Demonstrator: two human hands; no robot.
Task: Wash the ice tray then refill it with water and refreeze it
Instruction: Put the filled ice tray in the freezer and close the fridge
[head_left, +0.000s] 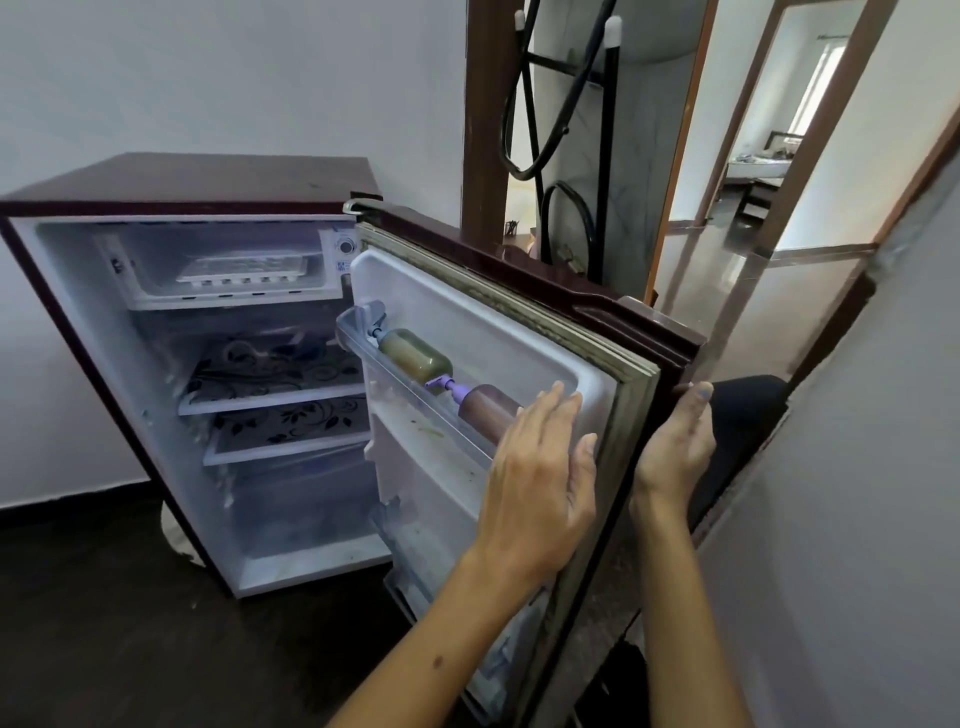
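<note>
A small maroon fridge (182, 179) stands open against the wall. A white ice tray (244, 267) lies in the freezer compartment at the top. The fridge door (519, 291) is swung out to the right. My left hand (540, 467) lies with straight fingers on the door's white inner lining, near its free edge. My right hand (675, 441) is on the outer side of that edge, fingers relaxed and touching the door's outer face. Neither hand holds anything.
Two bottles lie on the door shelf, a greenish bottle (415, 356) and a brown bottle (488, 410). Patterned shelves (275, 374) sit inside the fridge. A wooden door frame (485, 114) and a black metal stand (605, 156) are behind; a wall (857, 519) is close on the right.
</note>
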